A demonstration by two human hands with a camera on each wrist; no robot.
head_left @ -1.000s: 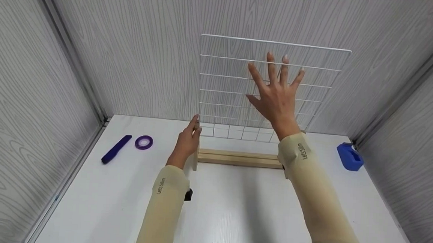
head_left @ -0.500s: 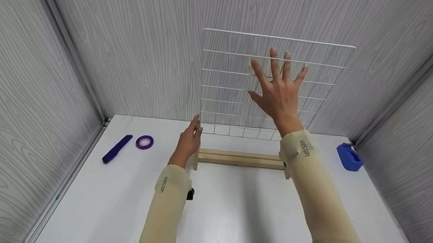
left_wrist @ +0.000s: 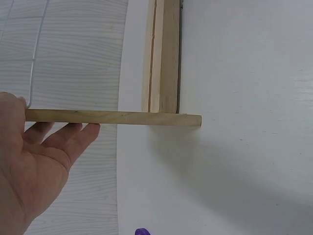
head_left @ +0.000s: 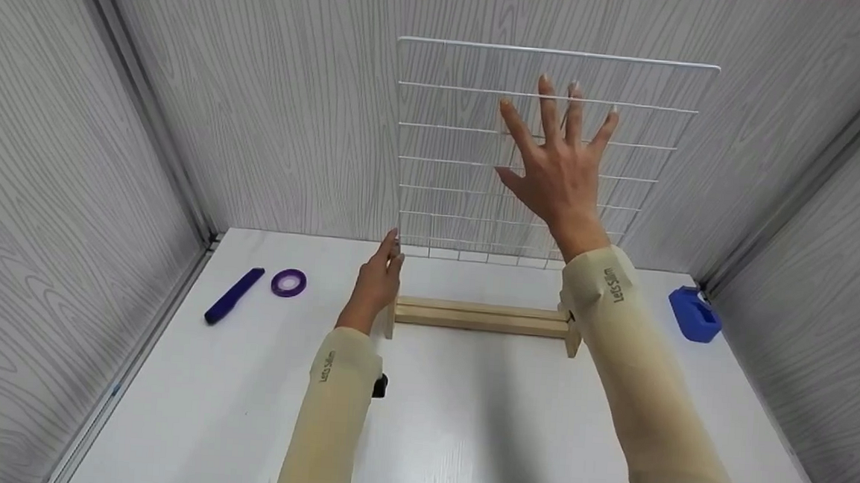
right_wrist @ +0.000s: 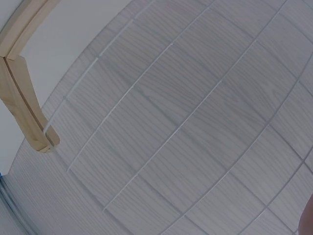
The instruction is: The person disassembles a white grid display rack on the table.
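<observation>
White wire grid (head_left: 474, 129): upright, close to the back wall (head_left: 273, 112), just behind the wooden stand (head_left: 481, 316) on the white table (head_left: 464, 423). Appears to hang with its bottom edge above and behind the stand's long rail, so judged not yet seated in the groove (left_wrist: 155, 54) along that rail. Done so far, by the look of it: panel raised and squared up broadside to the stand. Left: lowering the edge into the groove and letting go.

Right hand (head_left: 561, 178): flat against the mesh, high and right of middle, fingers (head_left: 550, 107) straight and spread wide, gripping nothing, only pressing. Left hand (head_left: 375, 283): at the panel's lower left corner, beside the stand's left end piece; fingers (left_wrist: 73, 139) straight and relaxed along that crosswise piece (thumb mostly out of sight in the wrist view, so no telling whether it touches the wire). Nothing clenched in either hand.
</observation>
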